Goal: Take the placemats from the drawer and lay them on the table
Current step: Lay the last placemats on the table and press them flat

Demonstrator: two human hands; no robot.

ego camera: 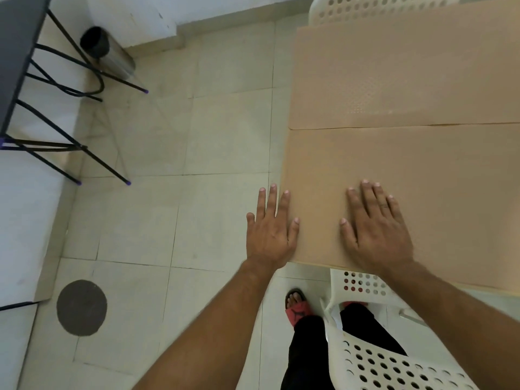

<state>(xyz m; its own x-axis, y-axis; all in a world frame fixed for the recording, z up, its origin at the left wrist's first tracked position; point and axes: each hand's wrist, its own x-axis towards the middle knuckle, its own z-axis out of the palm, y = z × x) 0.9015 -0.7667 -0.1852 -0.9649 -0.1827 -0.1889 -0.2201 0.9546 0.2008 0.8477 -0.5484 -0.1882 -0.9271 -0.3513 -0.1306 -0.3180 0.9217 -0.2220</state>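
Two tan placemats lie flat side by side on the table at the right. The near placemat (422, 170) and the far placemat (408, 77) meet along a seam across the table. My right hand (378, 229) rests palm down on the near placemat, fingers spread. My left hand (271, 229) is flat with fingers apart at the near placemat's left edge, partly over the floor. Neither hand holds anything. No drawer is in view.
A white perforated chair (374, 358) stands under the table's near edge, another (374, 8) at the far side. A black metal-legged table (19, 52) and a steel bin (109, 52) stand at the left. Tiled floor (180, 153) with a round dark cover (81, 307).
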